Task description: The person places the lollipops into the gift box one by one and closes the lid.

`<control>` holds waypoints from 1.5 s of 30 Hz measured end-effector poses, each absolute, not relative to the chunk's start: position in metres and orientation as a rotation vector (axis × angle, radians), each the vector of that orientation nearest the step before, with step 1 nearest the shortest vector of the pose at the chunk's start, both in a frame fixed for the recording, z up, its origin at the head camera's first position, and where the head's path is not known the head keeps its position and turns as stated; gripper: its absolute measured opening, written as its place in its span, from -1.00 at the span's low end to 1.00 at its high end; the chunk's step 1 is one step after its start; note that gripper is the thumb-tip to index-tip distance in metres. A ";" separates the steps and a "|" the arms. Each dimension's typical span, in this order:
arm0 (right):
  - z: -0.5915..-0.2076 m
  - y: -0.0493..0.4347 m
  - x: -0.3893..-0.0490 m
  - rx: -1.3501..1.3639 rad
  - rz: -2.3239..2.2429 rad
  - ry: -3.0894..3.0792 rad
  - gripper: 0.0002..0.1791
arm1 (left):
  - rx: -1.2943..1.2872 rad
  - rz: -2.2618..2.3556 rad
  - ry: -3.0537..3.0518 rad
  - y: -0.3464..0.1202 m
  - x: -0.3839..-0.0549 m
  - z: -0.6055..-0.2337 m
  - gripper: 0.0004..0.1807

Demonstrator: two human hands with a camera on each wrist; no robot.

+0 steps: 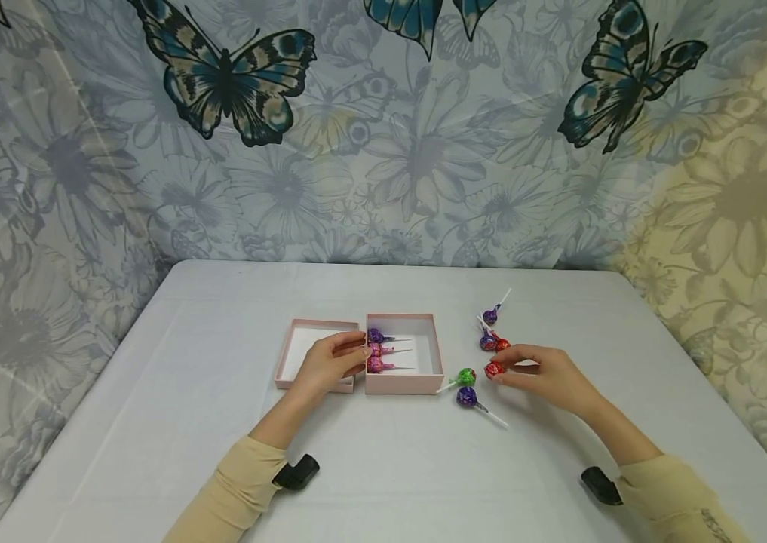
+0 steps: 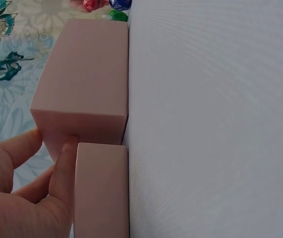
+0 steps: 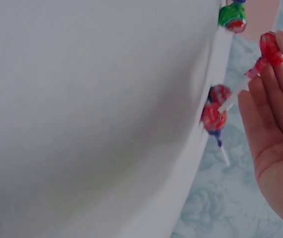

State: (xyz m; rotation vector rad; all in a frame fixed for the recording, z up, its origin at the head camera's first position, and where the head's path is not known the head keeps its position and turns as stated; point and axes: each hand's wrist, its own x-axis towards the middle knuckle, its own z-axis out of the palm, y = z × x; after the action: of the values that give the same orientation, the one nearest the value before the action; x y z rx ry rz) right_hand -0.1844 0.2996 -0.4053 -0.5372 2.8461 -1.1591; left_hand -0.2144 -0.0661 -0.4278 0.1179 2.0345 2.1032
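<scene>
My left hand [image 1: 334, 360] holds the left wall of an open pink box [image 1: 405, 385], its fingertips right at the rim. In the left wrist view one finger [image 2: 64, 171] presses the box's outer wall beside the shallower pink lid [image 2: 101, 193]. Inside the box lie a purple lollipop [image 1: 376, 335] and two pink lollipops [image 1: 376, 365], sticks pointing right. To the right of the box my right hand [image 1: 549, 377] pinches a red lollipop [image 1: 494, 369] by its wrapped head; its white stick [image 3: 235, 99] slants down past the fingers in the right wrist view.
Between box and right hand lie a green lollipop [image 1: 467, 377] and a purple lollipop [image 1: 467, 397]. Farther back are another red lollipop [image 1: 502, 345] and two more purple lollipops [image 1: 489, 317]. A white cloth covers the table [image 1: 397, 467]; butterfly-patterned fabric [image 1: 424, 211] hangs behind it.
</scene>
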 end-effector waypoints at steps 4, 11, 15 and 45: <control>-0.403 0.290 -0.187 -0.450 -1.298 2.791 -0.70 | 0.127 2.096 2.039 -0.066 -0.214 -0.428 -0.53; -0.402 0.277 -0.191 -0.314 -1.447 2.718 -0.64 | 0.121 2.101 2.043 -0.066 -0.214 -0.426 -0.53; -0.402 0.269 -0.193 -0.254 -1.481 2.721 -0.61 | 0.122 2.097 2.046 -0.066 -0.214 -0.427 -0.53; -0.383 0.168 -0.230 -0.374 -1.708 2.632 -0.62 | 0.105 2.087 2.050 -0.067 -0.216 -0.429 -0.54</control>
State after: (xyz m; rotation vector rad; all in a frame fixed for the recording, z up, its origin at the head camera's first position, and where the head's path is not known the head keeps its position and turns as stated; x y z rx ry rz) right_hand -0.2303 0.1684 -0.3832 -0.3743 2.6322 -1.7080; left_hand -0.2156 -0.0669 -0.4288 0.1053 2.0495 2.0867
